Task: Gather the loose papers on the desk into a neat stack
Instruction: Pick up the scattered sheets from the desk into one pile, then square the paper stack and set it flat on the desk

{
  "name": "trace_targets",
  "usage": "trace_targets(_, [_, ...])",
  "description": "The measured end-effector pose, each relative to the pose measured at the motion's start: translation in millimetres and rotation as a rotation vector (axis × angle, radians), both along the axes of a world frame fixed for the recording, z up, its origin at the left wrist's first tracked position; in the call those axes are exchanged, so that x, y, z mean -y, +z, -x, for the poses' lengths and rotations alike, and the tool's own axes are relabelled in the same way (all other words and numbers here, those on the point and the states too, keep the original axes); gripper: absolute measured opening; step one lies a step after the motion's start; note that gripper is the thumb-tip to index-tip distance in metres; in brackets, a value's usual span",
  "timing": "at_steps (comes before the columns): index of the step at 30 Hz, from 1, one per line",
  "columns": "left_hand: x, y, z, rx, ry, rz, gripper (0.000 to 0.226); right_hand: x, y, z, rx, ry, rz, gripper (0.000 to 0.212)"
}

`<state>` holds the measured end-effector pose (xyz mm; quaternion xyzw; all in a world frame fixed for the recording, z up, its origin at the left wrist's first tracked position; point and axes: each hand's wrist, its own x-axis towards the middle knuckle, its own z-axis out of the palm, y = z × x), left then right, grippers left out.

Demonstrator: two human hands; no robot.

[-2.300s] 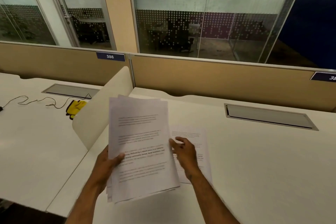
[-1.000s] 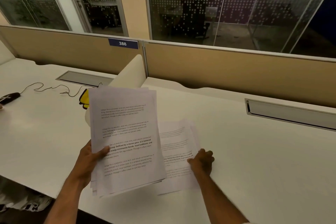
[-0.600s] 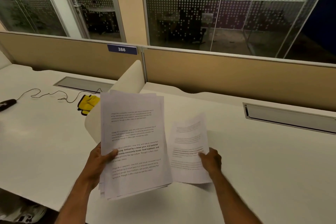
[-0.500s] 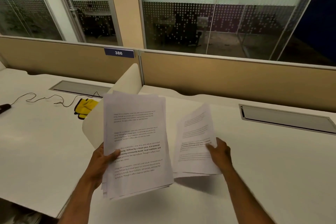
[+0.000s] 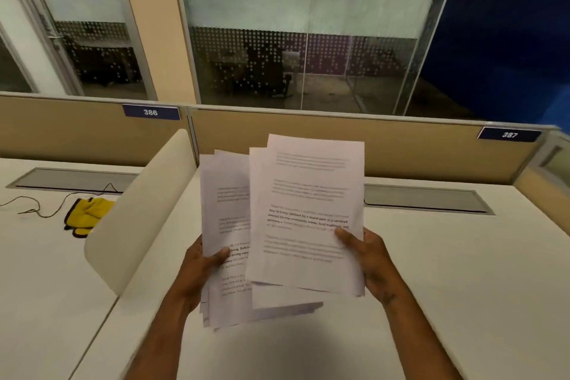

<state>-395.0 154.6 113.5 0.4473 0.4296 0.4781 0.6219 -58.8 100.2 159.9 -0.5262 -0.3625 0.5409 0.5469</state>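
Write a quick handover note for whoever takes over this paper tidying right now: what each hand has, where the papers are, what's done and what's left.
Left hand: shut on the main stack, thumb on its front, held above the desk.
Right hand: shut on the last sheets, which overlap the front of the main stack, offset to the right and slightly higher.
Done: no loose paper shows on the visible desk; everything is in hand.
Left: merge both bundles, square the uneven edges, and set down one neat pile.

left hand [image 5: 200,268]: raised, thumb pinching | right hand [image 5: 370,259]: raised, fingers [image 5: 345,233] clamped
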Motion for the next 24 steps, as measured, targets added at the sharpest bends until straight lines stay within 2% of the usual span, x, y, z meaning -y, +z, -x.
trace_targets(4, [3.3,6.7,-40.3,-0.04,-0.084,-0.053,0.046,5.8,-19.8,10.3,-0.024,-0.007,0.045,0.048])
trace_targets(6, [5.3,7.6,-58.2,-0.036,-0.096,-0.05,0.037,8.5,-25.0,5.1,0.012,-0.024,0.038,0.051])
trace_targets(8, [7.1,5.9,-77.1,-0.019,-0.075,0.029,0.03,11.0,-29.3,-4.3,0.053,-0.069,0.054,0.055])
trace_targets(9, [7.6,3.7,-86.5,-0.017,-0.057,0.075,0.04,12.5,-31.1,-9.8,0.074,-0.076,0.056,0.056])
trace_targets(10, [9.4,3.6,-97.0,-0.028,-0.071,0.1,0.046,14.3,-32.9,-15.9,0.096,-0.069,0.049,0.054])
trace_targets(13, [14.3,0.1,-130.2,-0.064,-0.149,0.016,0.029,21.0,-37.2,-39.1,0.172,-0.058,0.036,0.045])
trace_targets(14, [16.3,-1.0,-141.2,-0.075,-0.154,-0.008,0.03,23.2,-37.3,-49.7,0.19,-0.055,0.035,0.044])
trace_targets(18, [23.3,-9.5,-183.5,-0.143,-0.176,-0.027,0.033,29.0,-29.5,-105.5,0.132,0.01,0.018,0.046])
trace_targets(21, [26.3,-8.7,-214.5,-0.174,-0.191,-0.058,0.032,28.4,-18.4,-144.8,0.127,-0.041,-0.024,0.034])
trace_targets(24, [29.9,-0.7,-243.5,-0.168,-0.178,-0.08,0.026,27.1,-11.5,-169.9,0.225,-0.083,-0.048,0.026])
